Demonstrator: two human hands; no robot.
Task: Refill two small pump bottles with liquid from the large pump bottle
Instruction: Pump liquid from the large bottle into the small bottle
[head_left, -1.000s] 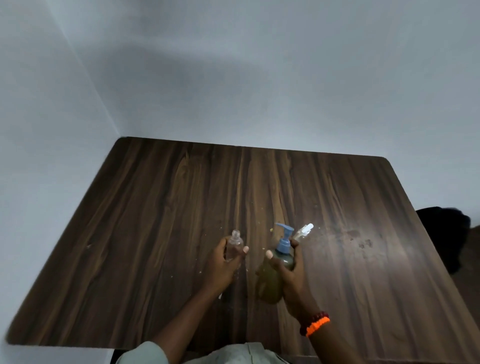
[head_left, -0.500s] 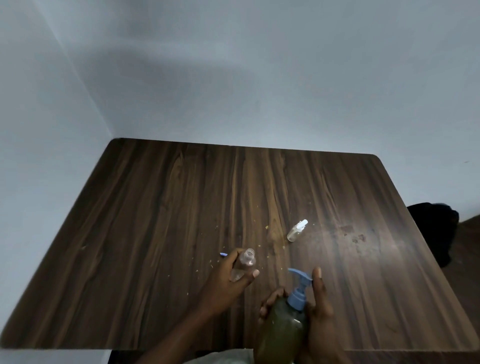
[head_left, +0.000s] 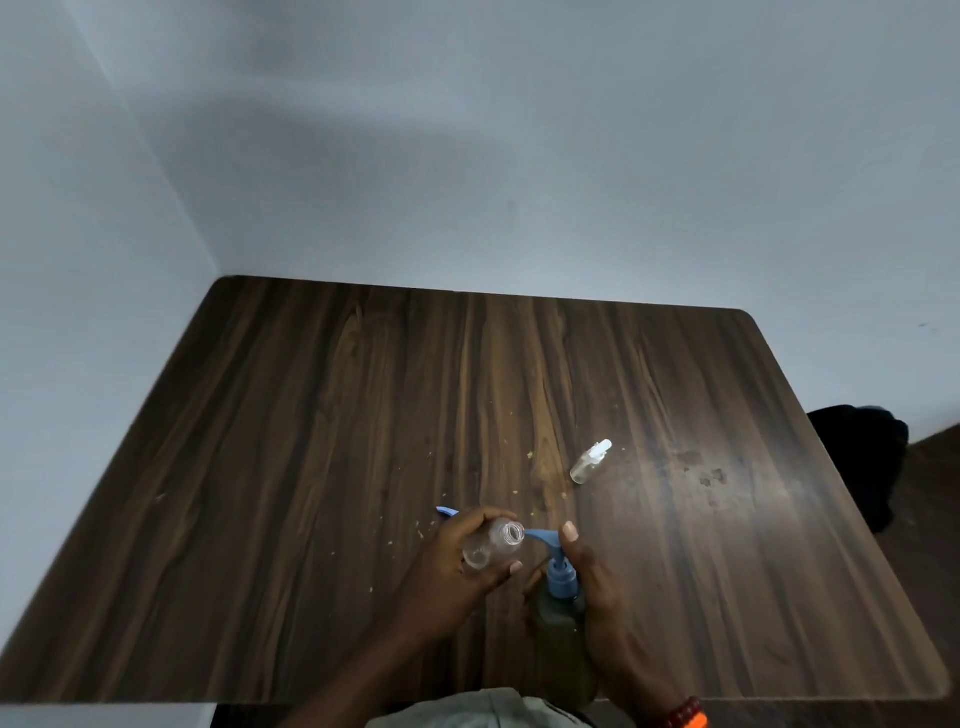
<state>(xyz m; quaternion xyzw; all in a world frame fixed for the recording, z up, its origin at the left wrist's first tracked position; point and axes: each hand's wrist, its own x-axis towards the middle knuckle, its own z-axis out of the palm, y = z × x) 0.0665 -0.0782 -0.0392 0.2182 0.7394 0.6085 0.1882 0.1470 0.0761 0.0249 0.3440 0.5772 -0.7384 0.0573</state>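
clear bottle: left hand (head_left: 457, 566) grips the uncapped small clear bottle (head_left: 493, 543), tilted, open mouth turned toward the blue nozzle; 0.5 s ago mouth and spout were apart, now the spout tip sits right at the mouth.
big bottle: right hand (head_left: 597, 597) wrapped round the large pump bottle (head_left: 563, 639) near the table's front edge, index finger lying on top of the blue pump head (head_left: 550, 545); a sec ago the bottle was held further out.
meaning: lined up for the 1st pump, prob. no liquid in yet, small bottle looks empty.
blue bit: a small blue piece (head_left: 445, 512) pokes out behind left hand, maybe the removed pump, can't tell.
2nd bottle: capped small bottle (head_left: 589, 463) lies on its side on the wood table (head_left: 311, 415), well apart, not filled yet.
risk: mouth is narrow, drip likely if tip slips.
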